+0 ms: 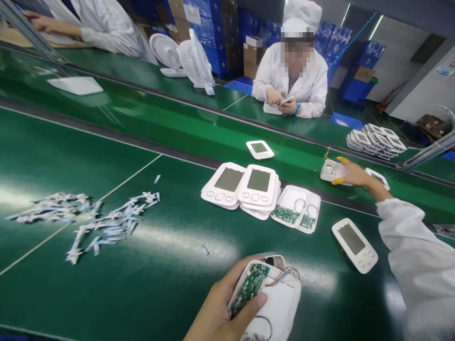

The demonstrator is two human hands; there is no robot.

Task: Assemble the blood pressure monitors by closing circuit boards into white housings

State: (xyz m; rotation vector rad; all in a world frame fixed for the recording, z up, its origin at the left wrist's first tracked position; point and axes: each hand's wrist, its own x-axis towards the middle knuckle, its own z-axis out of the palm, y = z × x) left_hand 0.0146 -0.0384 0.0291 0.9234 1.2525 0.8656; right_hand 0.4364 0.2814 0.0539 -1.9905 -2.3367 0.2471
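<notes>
In my left hand (232, 300) is an opened white device housing (280, 303) with a green circuit board (251, 286) and thin coloured wires. My thumb presses near the board, and a second white part shows behind it. My right hand (350, 171), with yellow covers on two fingertips, reaches over the green belt. Its fingers close round a white casing (329, 169) with wires at its top. Beside that wrist lies another white device (377, 179), partly hidden by the arm. A white front panel with a grey screen (354, 244) rests on the table below.
Stacked screen panels (259, 182) and opened board halves (296, 208) lie mid-table. One panel (260, 149) is on the belt (170, 125). Small pale strips (113, 222) are scattered left. Opposite, a person (291, 66) holds a phone near fans (192, 61) and piled panels (377, 141).
</notes>
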